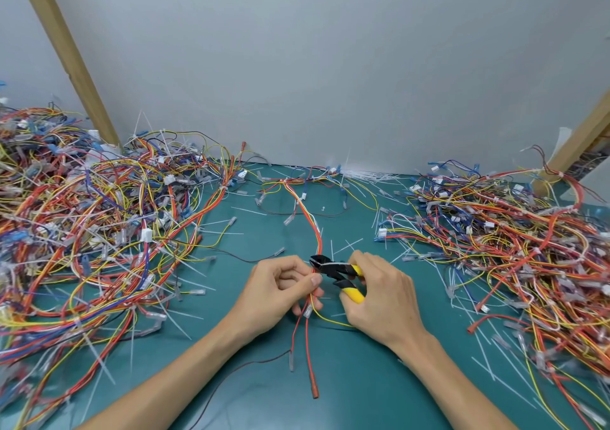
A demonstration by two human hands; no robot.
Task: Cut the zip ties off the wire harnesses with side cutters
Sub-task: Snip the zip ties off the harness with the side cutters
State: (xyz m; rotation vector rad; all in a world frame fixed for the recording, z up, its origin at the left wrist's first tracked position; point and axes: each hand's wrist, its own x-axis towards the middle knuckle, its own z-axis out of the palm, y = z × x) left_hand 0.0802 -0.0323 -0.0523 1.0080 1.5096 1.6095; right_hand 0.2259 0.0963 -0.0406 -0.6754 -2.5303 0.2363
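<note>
A wire harness (308, 221) of red, orange and yellow wires runs from the back of the green mat toward me at the centre. My left hand (280, 289) pinches its bundle between thumb and fingers. My right hand (376, 292) grips the side cutters (336, 269), black-jawed with yellow handles. The jaws sit at the bundle just above my left thumb, where a white zip tie (326, 263) lies across them. Whether the jaws have closed on the tie is unclear.
A big tangled pile of harnesses (92, 231) fills the left side, another pile (515, 241) the right. Loose cut zip ties (366, 175) litter the green mat (356, 380). Wooden posts (66, 56) lean against the grey wall at both sides.
</note>
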